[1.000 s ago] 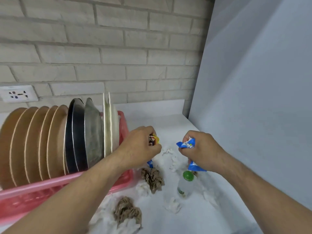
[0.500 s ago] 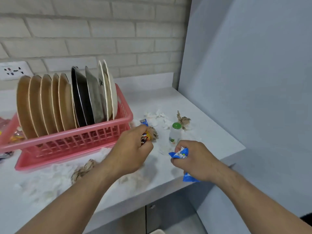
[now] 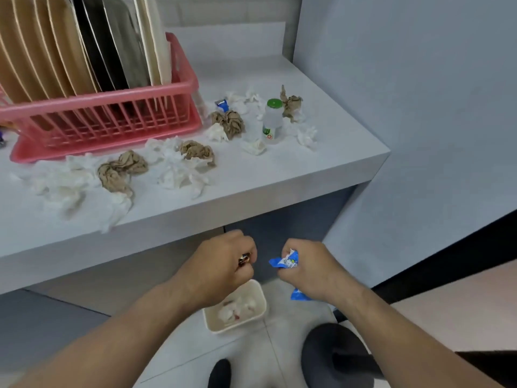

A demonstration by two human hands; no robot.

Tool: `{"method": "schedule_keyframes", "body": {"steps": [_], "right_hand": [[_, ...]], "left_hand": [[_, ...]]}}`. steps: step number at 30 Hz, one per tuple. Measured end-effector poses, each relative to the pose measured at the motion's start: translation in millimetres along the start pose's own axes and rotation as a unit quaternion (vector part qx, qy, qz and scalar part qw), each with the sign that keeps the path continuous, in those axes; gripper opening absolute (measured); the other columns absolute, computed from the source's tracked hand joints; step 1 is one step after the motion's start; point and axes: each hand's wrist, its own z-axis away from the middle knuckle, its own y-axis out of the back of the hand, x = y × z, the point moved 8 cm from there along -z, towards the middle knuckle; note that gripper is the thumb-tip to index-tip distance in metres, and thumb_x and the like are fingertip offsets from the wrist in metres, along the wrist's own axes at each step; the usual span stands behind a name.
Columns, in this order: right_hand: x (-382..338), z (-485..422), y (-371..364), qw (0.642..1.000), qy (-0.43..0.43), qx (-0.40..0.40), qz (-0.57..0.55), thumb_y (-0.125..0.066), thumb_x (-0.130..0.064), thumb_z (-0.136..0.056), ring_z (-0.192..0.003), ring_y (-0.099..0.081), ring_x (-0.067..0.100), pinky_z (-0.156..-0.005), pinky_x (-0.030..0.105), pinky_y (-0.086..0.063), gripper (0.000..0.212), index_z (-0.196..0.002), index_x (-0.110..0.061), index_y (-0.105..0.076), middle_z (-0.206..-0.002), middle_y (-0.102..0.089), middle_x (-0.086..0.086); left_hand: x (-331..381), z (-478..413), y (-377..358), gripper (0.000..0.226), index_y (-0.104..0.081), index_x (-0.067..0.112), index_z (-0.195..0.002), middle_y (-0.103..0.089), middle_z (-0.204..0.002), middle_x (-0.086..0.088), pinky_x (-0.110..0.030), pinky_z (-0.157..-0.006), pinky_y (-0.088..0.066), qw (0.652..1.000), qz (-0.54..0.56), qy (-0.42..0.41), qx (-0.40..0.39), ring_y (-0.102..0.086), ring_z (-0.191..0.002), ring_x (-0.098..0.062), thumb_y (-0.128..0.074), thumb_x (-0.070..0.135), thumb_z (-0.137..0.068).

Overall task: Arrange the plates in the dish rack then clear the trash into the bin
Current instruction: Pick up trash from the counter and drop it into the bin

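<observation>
Below the counter edge, my left hand (image 3: 223, 266) is closed on a small orange and brown wrapper (image 3: 244, 259). My right hand (image 3: 309, 271) grips a crumpled blue wrapper (image 3: 284, 261). Both hang above a small beige bin (image 3: 256, 316) on the floor, which has white paper in it. On the counter the pink dish rack (image 3: 112, 107) holds brown, black, grey and white plates (image 3: 84, 43) standing upright. Crumpled brown paper (image 3: 120, 170) and white tissues (image 3: 174, 163) lie in front of the rack, with a small green-capped bottle (image 3: 272, 119) to the right.
The white counter (image 3: 279, 177) ends at a grey wall on the right. A little blue wrapper (image 3: 221, 104) lies beside the rack. On the tiled floor to the right of the bin stands a dark round stool base (image 3: 333, 357).
Both hands drew back from the counter and dropped below its edge, carrying their wrappers over the bin. The view tilted down, bringing the floor and bin into sight.
</observation>
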Motion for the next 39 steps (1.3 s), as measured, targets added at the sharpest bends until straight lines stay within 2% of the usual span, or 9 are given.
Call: {"method": "schedule_keyframes", "body": {"steps": [7,14,21,29,31,33,35,37,39], "right_hand": [[65,-3,-75,0.996,-0.077,-0.033,0.038,-0.059,-0.023,-0.078,-0.06,-0.05,0.011,-0.051,0.026,-0.045,0.01,-0.074,-0.025,-0.05,-0.077,-0.056,-0.005],[142,-38,-189,0.99,-0.114,-0.048,0.068,-0.057,-0.024,-0.084,-0.065,-0.052,0.016,-0.051,0.024,-0.038,0.022,-0.071,-0.026,-0.039,-0.075,-0.051,-0.004],[213,-86,-306,0.987,-0.132,-0.075,0.062,-0.06,-0.032,-0.08,-0.074,-0.06,0.02,-0.059,0.029,-0.047,0.017,-0.077,-0.026,-0.044,-0.084,-0.059,0.0],[259,-142,-382,0.987,-0.132,-0.074,0.05,-0.062,-0.036,-0.081,-0.076,-0.059,0.022,-0.063,0.027,-0.048,0.018,-0.094,-0.026,-0.055,-0.087,-0.058,-0.001],[271,-153,-388,0.987,-0.133,-0.068,0.053,-0.063,-0.037,-0.08,-0.074,-0.058,0.021,-0.06,0.026,-0.046,0.017,-0.092,-0.029,-0.055,-0.085,-0.058,-0.002],[282,-167,-393,0.988,-0.132,-0.057,0.05,-0.064,-0.036,-0.079,-0.072,-0.058,0.02,-0.06,0.027,-0.047,0.015,-0.086,-0.03,-0.053,-0.083,-0.058,-0.002],[290,-175,-390,0.989,-0.135,-0.042,0.036,-0.065,-0.035,-0.078,-0.068,-0.059,0.02,-0.059,0.028,-0.049,0.016,-0.082,-0.028,-0.052,-0.081,-0.058,-0.002],[292,-184,-393,0.99,-0.13,-0.038,0.03,-0.066,-0.033,-0.078,-0.069,-0.06,0.02,-0.06,0.027,-0.05,0.015,-0.082,-0.028,-0.052,-0.084,-0.056,-0.003],[288,-193,-397,0.991,-0.119,-0.041,0.053,-0.066,-0.032,-0.078,-0.076,-0.059,0.019,-0.065,0.029,-0.051,0.016,-0.086,-0.029,-0.052,-0.091,-0.055,-0.004]], "left_hand": [[-84,35,-99,0.005,-0.048,0.029,-0.082,-0.042,-0.083,0.012,-0.031,-0.065,-0.045,0.992,-0.063,0.075,-0.086,-0.053,-0.074,-0.017,-0.051,0.033,-0.083],[-197,85,-211,0.028,-0.053,0.025,-0.108,-0.046,-0.106,0.008,-0.03,-0.08,-0.045,0.98,-0.063,0.098,-0.163,-0.049,-0.091,-0.015,-0.042,0.036,-0.085],[-296,84,-331,0.032,-0.046,0.025,-0.129,-0.043,-0.125,0.005,-0.031,-0.089,-0.043,0.973,-0.072,0.09,-0.2,-0.048,-0.103,-0.02,-0.038,0.029,-0.098],[-356,36,-438,0.035,-0.046,0.025,-0.13,-0.045,-0.127,0.006,-0.038,-0.092,-0.043,0.985,-0.025,0.036,-0.168,-0.046,-0.106,-0.022,-0.043,0.035,-0.097],[-367,27,-463,0.042,-0.039,0.027,-0.137,-0.037,-0.139,0.004,-0.039,-0.101,-0.038,0.979,-0.071,0.038,-0.187,-0.038,-0.122,-0.026,-0.041,0.04,-0.097],[-388,27,-493,0.053,-0.021,0.029,-0.147,-0.017,-0.155,-0.001,-0.047,-0.112,-0.025,0.955,-0.145,0.071,-0.25,-0.017,-0.14,-0.032,-0.036,0.043,-0.098],[-404,35,-513,0.057,-0.011,0.028,-0.149,-0.001,-0.158,-0.003,-0.053,-0.115,-0.016,0.923,-0.196,0.108,-0.312,-0.003,-0.144,-0.038,-0.035,0.041,-0.099],[-410,43,-517,0.053,-0.024,0.022,-0.146,-0.01,-0.155,-0.012,-0.055,-0.111,-0.022,0.905,-0.26,0.092,-0.325,-0.013,-0.139,-0.043,-0.043,0.031,-0.098],[-406,45,-510,0.041,-0.042,0.017,-0.136,-0.034,-0.143,-0.012,-0.046,-0.108,-0.031,0.901,-0.296,0.056,-0.312,-0.031,-0.131,-0.036,-0.046,0.021,-0.095]]}}
